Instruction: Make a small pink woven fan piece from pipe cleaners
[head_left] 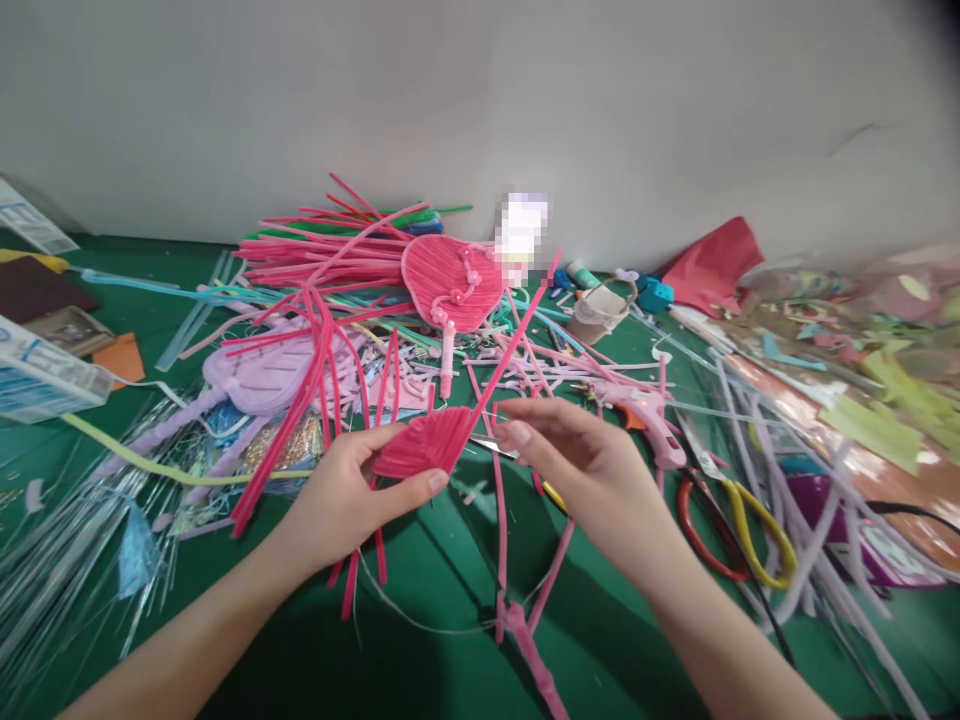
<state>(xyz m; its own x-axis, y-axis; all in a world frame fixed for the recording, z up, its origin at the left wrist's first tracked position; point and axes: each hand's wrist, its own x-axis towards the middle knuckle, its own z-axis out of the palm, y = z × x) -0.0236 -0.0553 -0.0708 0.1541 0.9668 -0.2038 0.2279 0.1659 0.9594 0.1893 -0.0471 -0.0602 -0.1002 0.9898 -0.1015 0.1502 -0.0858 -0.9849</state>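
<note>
Red pipe-cleaner panel [420, 445]: pinched between thumb and fingers of left hand [360, 492], above middle of green table [420, 650], red stem [517, 345] slanting up toward far right. Right hand [581, 462] just beside stem, thumb and forefinger close together; grip on anything there impossible to tell. Farther out: pink heart-shaped piece [450, 285] on far side, lilac piece [259, 370] left, glue gun [651, 418] and scissors [718, 477] right.
</note>
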